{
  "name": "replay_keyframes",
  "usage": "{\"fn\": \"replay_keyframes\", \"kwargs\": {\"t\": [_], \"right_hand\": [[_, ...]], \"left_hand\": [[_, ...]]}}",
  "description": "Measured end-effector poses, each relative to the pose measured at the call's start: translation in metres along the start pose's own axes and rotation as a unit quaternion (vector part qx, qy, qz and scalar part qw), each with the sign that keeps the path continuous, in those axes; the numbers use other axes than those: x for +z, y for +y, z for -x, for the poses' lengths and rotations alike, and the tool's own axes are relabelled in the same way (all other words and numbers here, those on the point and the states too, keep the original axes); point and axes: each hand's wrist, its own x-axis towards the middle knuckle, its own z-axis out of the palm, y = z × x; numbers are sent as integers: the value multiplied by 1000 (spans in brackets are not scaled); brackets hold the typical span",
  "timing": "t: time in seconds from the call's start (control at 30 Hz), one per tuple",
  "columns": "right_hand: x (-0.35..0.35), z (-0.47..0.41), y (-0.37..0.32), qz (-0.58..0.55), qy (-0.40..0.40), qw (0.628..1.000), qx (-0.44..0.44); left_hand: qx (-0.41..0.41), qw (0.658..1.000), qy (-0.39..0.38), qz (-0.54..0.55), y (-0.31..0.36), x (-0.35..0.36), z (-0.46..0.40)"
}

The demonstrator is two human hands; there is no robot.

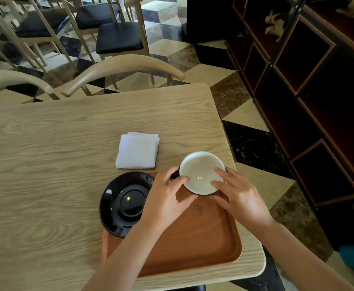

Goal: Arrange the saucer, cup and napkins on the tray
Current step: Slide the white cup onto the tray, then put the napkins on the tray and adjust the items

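A cup (201, 171), white inside and black outside, is at the far right corner of the brown wooden tray (203, 244). Both hands grip it: my left hand (167, 198) at its left side by the handle, my right hand (237, 194) at its right rim. I cannot tell whether the cup rests on the tray or hovers just above it. A black saucer (123, 203) lies at the tray's left edge, partly over the rim. A stack of folded white napkins (137, 151) lies on the table just beyond the tray.
The light wooden table (56, 154) ends close to the right of the tray, with patterned floor below. Two curved chair backs (121, 68) stand at the far edge. A dark shelf unit (310, 85) runs along the right.
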Motion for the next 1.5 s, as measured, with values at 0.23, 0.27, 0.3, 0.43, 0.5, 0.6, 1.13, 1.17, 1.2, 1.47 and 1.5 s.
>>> {"fn": "replay_keyframes", "kwargs": {"t": [0.23, 0.27, 0.3, 0.43, 0.5, 0.6, 1.13, 1.17, 1.2, 1.47, 1.5], "right_hand": [[2, 3, 3, 0, -27, 1000, 11], [2, 2, 4, -2, -33, 999, 11], [2, 2, 5, -3, -39, 999, 11], [-4, -1, 5, 6, -56, 998, 5], [-6, -2, 3, 16, -61, 998, 0], [-8, -3, 0, 36, -66, 997, -4], [-7, -105, -62, 77, -21, 996, -49], [1, -122, -70, 85, -60, 993, -52], [12, -137, -77, 98, -109, 987, -58], [80, -173, -80, 162, -363, 916, -51], [82, -173, -79, 161, -368, 915, -49]], "left_hand": [[-6, 1000, -10, 11, -2, 6, 2], [-5, 1000, -11, 12, -2, 6, 2], [-5, 1000, -12, 14, -3, 6, 2], [9, 1000, -18, 7, -5, 6, 2], [23, 999, -29, -1, -7, 6, 3], [42, 998, -49, -17, -10, 5, 7], [36, 982, -54, -177, -71, -84, -22], [10, 980, -67, -188, -83, -88, -28], [-13, 975, -91, -202, -94, -90, -34], [-59, 920, -255, -291, -141, -75, -65], [-57, 918, -262, -291, -143, -71, -65]]}}
